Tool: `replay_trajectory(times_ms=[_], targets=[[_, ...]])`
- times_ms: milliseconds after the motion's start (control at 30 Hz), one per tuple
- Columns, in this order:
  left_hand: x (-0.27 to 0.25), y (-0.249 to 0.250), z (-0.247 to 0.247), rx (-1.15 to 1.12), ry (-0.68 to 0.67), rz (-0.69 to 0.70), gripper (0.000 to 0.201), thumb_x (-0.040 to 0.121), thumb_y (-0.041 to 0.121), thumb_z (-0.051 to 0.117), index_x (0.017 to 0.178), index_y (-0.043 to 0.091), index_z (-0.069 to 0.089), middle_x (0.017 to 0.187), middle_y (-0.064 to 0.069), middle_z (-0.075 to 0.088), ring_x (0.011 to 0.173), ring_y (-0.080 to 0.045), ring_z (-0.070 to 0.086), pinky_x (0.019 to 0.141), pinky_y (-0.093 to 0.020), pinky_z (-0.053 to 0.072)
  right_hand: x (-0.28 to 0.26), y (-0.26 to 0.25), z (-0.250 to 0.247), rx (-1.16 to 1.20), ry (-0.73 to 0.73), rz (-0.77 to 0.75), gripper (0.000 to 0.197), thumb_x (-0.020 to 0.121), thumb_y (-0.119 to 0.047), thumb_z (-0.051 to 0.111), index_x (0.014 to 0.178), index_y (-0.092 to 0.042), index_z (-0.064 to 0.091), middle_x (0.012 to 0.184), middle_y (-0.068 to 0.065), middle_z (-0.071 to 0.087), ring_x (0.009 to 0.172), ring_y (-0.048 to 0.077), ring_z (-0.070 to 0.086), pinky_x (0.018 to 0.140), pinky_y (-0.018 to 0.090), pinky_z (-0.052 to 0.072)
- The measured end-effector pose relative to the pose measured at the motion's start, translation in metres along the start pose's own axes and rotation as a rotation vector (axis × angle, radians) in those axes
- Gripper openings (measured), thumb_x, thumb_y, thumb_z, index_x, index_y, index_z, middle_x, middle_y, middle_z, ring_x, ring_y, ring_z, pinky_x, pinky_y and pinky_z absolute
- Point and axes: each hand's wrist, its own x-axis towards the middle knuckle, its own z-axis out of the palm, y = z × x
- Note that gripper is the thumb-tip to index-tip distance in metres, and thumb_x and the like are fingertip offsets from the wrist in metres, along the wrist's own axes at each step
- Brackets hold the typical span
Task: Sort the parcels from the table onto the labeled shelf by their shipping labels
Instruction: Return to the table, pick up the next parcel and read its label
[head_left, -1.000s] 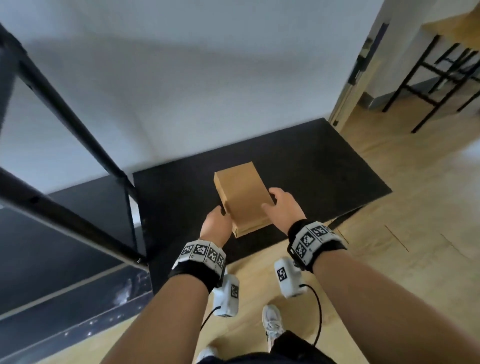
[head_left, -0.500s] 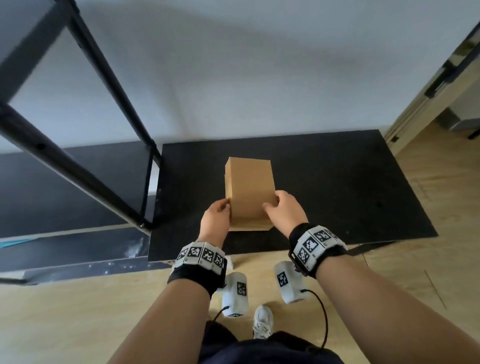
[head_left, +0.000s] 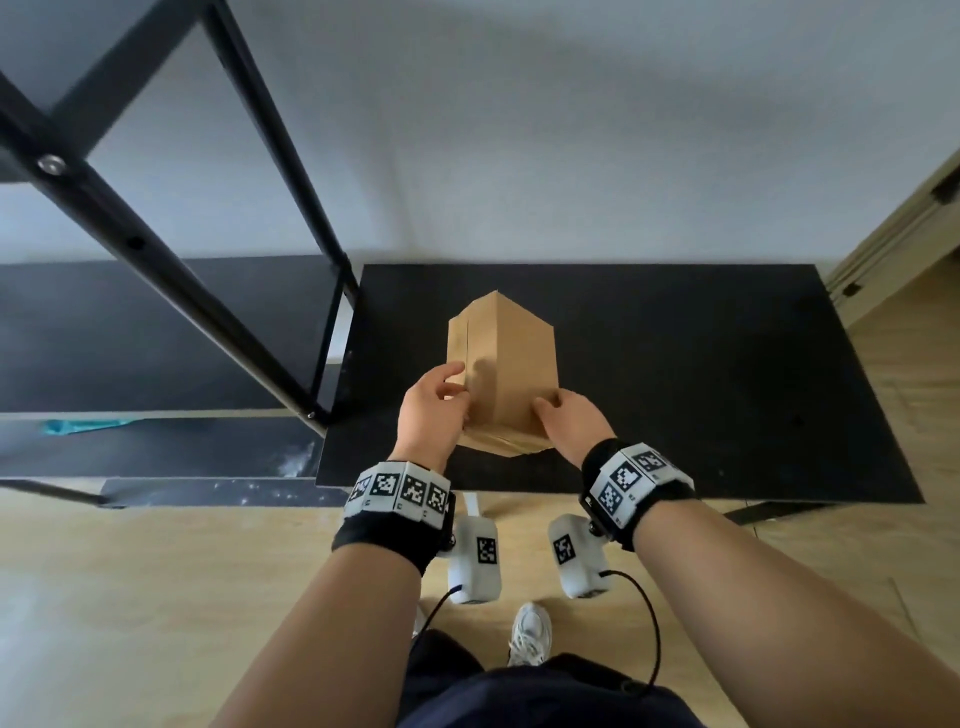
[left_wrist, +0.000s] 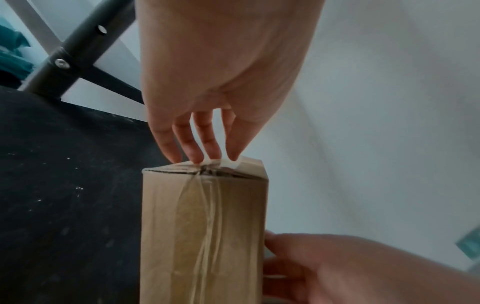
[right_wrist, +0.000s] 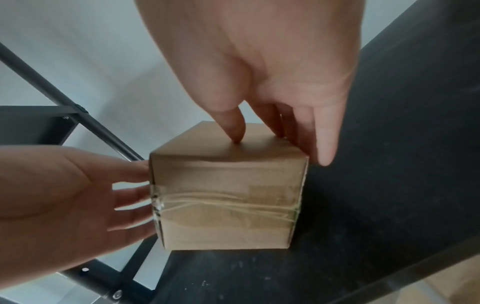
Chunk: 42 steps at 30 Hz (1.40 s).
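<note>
A plain brown cardboard parcel sealed with clear tape is between my hands over the black table, tilted so one long edge faces up. My left hand presses straight fingertips against its left side near the taped end. My right hand grips the right side, thumb on one face and fingers down the adjoining face. No shipping label shows on the faces in view. In the right wrist view the parcel sits at or just above the tabletop; I cannot tell which.
The black metal shelf frame rises close on the left, its corner post meeting the table's left edge. A teal item lies on a low shelf board. A white wall is behind the table and a door frame stands at the right.
The parcel has rolled about its long axis, from a flat face up to an edge up. My left hand has shifted higher on its left side. The view swung left, squaring up the table.
</note>
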Motion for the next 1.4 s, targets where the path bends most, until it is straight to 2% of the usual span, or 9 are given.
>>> replay_trajectory(times_ms=[167, 267, 333, 467, 633, 933, 1100, 1167, 1400], targets=[[-0.001, 0.004, 0.019, 0.071, -0.001, -0.017, 0.075, 0.086, 0.029, 0.074, 0.152, 0.024, 0.038, 0.149, -0.007, 0.045, 0.131, -0.025, 0.050, 0.106, -0.042, 0.047, -0.004, 0.010, -0.013, 0.033, 0.125, -0.063, 0.049, 0.096, -0.030, 0.054, 0.141, -0.012, 0.048, 0.138, 0.014, 0.053, 0.120, 0.032, 0.058, 0.098, 0.038, 0.046], [-0.002, 0.008, 0.032, 0.123, -0.044, -0.040, 0.084, 0.090, 0.032, 0.072, 0.158, 0.017, 0.026, 0.160, -0.009, 0.033, 0.143, -0.028, 0.040, 0.112, -0.039, 0.038, -0.007, 0.010, -0.023, 0.107, 0.202, -0.116, 0.046, 0.102, -0.027, 0.046, 0.145, -0.013, 0.045, 0.143, 0.011, 0.052, 0.126, 0.027, 0.055, 0.097, 0.030, 0.041], [-0.002, 0.008, 0.041, 0.144, -0.086, -0.050, 0.074, 0.094, 0.031, 0.066, 0.157, 0.013, 0.030, 0.158, -0.010, 0.039, 0.142, -0.026, 0.044, 0.110, -0.036, 0.039, -0.010, 0.009, -0.029, 0.120, 0.217, -0.122, 0.047, 0.103, -0.028, 0.046, 0.147, -0.015, 0.043, 0.145, 0.007, 0.052, 0.129, 0.024, 0.053, 0.098, 0.029, 0.040], [-0.003, 0.008, 0.053, 0.093, -0.129, -0.001, 0.042, 0.099, 0.021, 0.057, 0.139, 0.011, 0.058, 0.131, -0.007, 0.067, 0.110, -0.017, 0.063, 0.091, -0.028, 0.050, -0.009, 0.015, -0.035, 0.045, 0.201, -0.132, 0.052, 0.099, -0.022, 0.053, 0.149, -0.021, 0.039, 0.145, 0.006, 0.053, 0.130, 0.023, 0.054, 0.105, 0.039, 0.046], [-0.004, 0.011, 0.045, -0.010, -0.040, -0.037, 0.041, 0.102, 0.014, 0.041, 0.138, 0.015, 0.060, 0.128, -0.003, 0.067, 0.116, -0.020, 0.062, 0.100, -0.036, 0.052, -0.010, 0.012, -0.034, 0.068, 0.163, -0.132, 0.052, 0.099, -0.021, 0.053, 0.150, -0.019, 0.039, 0.144, 0.007, 0.054, 0.131, 0.024, 0.053, 0.105, 0.037, 0.045], [0.000, 0.011, 0.012, 0.112, -0.029, 0.122, 0.031, 0.096, 0.010, 0.059, 0.123, 0.020, 0.071, 0.120, -0.001, 0.066, 0.102, -0.015, 0.061, 0.077, -0.022, 0.047, -0.003, 0.005, -0.004, 0.146, -0.028, -0.048, 0.050, 0.098, -0.018, 0.048, 0.148, -0.015, 0.043, 0.141, 0.008, 0.059, 0.125, 0.026, 0.058, 0.107, 0.042, 0.045], [-0.002, -0.004, 0.022, 0.172, 0.017, 0.099, 0.047, 0.087, 0.013, 0.073, 0.133, 0.020, 0.064, 0.135, -0.004, 0.058, 0.125, -0.020, 0.056, 0.096, -0.027, 0.048, -0.009, 0.016, -0.006, 0.160, 0.050, -0.036, 0.039, 0.099, -0.015, 0.046, 0.138, -0.015, 0.052, 0.123, 0.001, 0.063, 0.116, 0.024, 0.060, 0.089, 0.030, 0.046], [-0.001, -0.010, 0.023, 0.223, 0.044, 0.092, 0.052, 0.088, 0.014, 0.072, 0.138, 0.019, 0.059, 0.139, -0.005, 0.055, 0.130, -0.022, 0.053, 0.103, -0.030, 0.046, -0.011, 0.019, -0.012, 0.158, 0.107, -0.059, 0.038, 0.101, -0.017, 0.046, 0.139, -0.012, 0.052, 0.129, 0.005, 0.063, 0.119, 0.024, 0.059, 0.087, 0.027, 0.042], [-0.004, -0.019, 0.026, 0.186, -0.078, -0.085, 0.047, 0.101, 0.028, 0.053, 0.146, 0.014, 0.049, 0.136, -0.007, 0.063, 0.122, -0.023, 0.060, 0.096, -0.031, 0.046, -0.021, 0.030, -0.007, 0.083, 0.181, -0.058, 0.051, 0.095, -0.040, 0.057, 0.138, -0.015, 0.046, 0.132, 0.004, 0.059, 0.102, 0.017, 0.062, 0.078, 0.029, 0.050]])
